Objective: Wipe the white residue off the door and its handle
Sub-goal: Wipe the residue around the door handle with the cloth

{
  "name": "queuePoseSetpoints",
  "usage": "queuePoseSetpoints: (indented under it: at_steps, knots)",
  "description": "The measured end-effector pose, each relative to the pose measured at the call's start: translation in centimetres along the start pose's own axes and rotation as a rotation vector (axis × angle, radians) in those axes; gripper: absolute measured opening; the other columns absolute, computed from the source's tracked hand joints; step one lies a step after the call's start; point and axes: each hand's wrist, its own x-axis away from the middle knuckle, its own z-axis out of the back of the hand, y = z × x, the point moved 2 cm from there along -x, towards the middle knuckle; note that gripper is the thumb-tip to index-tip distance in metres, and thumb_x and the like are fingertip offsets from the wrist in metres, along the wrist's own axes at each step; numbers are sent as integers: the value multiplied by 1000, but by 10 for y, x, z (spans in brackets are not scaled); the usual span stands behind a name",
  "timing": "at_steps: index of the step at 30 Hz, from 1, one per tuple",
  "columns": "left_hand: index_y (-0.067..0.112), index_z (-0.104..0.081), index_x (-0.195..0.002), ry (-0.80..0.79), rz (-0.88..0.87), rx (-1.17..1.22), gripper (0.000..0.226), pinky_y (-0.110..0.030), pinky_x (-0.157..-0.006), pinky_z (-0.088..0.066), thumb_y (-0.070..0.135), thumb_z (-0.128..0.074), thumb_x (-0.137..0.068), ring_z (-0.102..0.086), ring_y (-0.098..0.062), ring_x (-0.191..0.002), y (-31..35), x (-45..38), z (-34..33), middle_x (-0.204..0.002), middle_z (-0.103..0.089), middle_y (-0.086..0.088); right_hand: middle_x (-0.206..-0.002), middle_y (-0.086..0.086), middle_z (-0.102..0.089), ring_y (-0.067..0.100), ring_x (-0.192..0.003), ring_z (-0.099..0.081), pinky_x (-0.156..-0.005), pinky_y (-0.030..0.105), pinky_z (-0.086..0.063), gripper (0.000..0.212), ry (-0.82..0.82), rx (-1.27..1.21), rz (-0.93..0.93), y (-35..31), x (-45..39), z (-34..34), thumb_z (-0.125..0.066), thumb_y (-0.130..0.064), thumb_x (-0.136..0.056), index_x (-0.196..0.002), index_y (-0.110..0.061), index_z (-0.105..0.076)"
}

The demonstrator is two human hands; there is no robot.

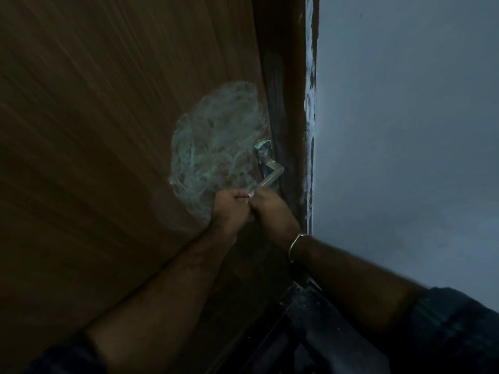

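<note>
A brown wooden door (108, 130) fills the left of the head view. A wide patch of white residue (216, 147) is smeared across it, just left of the metal lever handle (270, 176). The handle's plate also carries white smears. My left hand (229, 209) and my right hand (272, 209) meet at the free end of the lever, fingers closed. Something small and pale shows between them, possibly a cloth; the dim light hides what it is. A metal bangle (295, 245) circles my right wrist.
The dark door frame (291, 103) runs down right of the handle, its edge streaked with white paint (310, 90). A pale grey-blue wall (405, 130) fills the right side. Dark clothing (351, 341) shows at the bottom.
</note>
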Motion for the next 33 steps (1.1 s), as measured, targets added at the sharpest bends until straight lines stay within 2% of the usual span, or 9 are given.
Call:
queuePoseSetpoints:
  at_steps: [2, 7, 12, 15, 17, 22, 27, 30, 33]
  knots:
    - [16, -68, -78, -30, 10, -31, 30, -20, -47, -50, -9, -54, -86, -68, -18, -71, -2, 0, 1, -75, -70, -1, -100, 14, -67, 23, -93, -63, -87, 36, -50, 15, -14, -162, -126, -1, 18, -10, -63, -1, -85, -98, -4, -70]
    - [24, -62, -82, 1, -24, -95, 35, -19, -66, -48, -9, -53, -83, -64, -17, -88, 0, -5, 2, -87, -67, 0, -93, 0, -67, 0, -81, -63, -74, 18, -54, 21, 556, -565, -724, 35, 18, 12, -67, 0, -85, -104, -9, -68]
    - [21, -72, -95, 53, -100, -231, 19, -27, -75, -53, 9, -58, -87, -64, -16, -84, 15, -3, -4, -91, -70, 3, -102, 6, -64, 10, -89, -59, -84, 14, -48, 15, 543, -401, -621, 24, -14, 14, -65, -1, -86, -98, -7, -72]
    - [17, -71, -86, 39, -119, -259, 15, -25, -64, -53, 7, -60, -86, -65, -18, -81, 23, -3, -2, -83, -68, 0, -97, 6, -63, 9, -86, -56, -81, 10, -44, 16, 362, -254, -383, 4, 0, -2, -61, 0, -88, -95, -5, -74]
    - [10, -73, -94, 8, -94, -262, 14, -31, -71, -58, 6, -63, -85, -67, -21, -86, 22, -4, -1, -92, -72, -8, -97, 7, -64, 9, -84, -57, -81, 9, -44, 16, 304, -229, -321, 8, 0, 0, -61, -1, -89, -97, -5, -74]
    - [12, -74, -101, 69, -92, -319, 17, -27, -78, -54, 11, -68, -85, -67, -19, -92, 20, -6, -2, -100, -73, -6, -98, 10, -66, 10, -85, -61, -77, 1, -40, 14, 549, -387, -601, 23, -11, 13, -64, 0, -85, -94, -3, -74]
    - [8, -73, -98, 4, -98, -347, 18, -13, -56, -49, 3, -64, -83, -67, -21, -85, 25, -9, -3, -88, -72, -7, -91, 10, -71, 8, -82, -62, -80, 17, -50, 8, 319, -388, -485, 3, 4, 6, -72, -2, -80, -87, -4, -76]
    - [11, -72, -109, 4, -186, -418, 23, -18, -75, -50, 8, -60, -89, -65, -17, -91, 32, -8, -12, -105, -72, -6, -97, 5, -73, 11, -88, -65, -86, 20, -51, 13, 464, -419, -648, 24, -9, 34, -71, -5, -82, -94, -8, -76]
    - [15, -70, -108, 35, -334, -585, 20, -7, -63, -39, 12, -57, -93, -56, -4, -80, 40, -5, -21, -104, -70, 1, -98, 4, -74, 14, -89, -66, -85, 15, -45, 15, 555, -312, -711, 41, -25, 52, -68, -6, -85, -96, -10, -77]
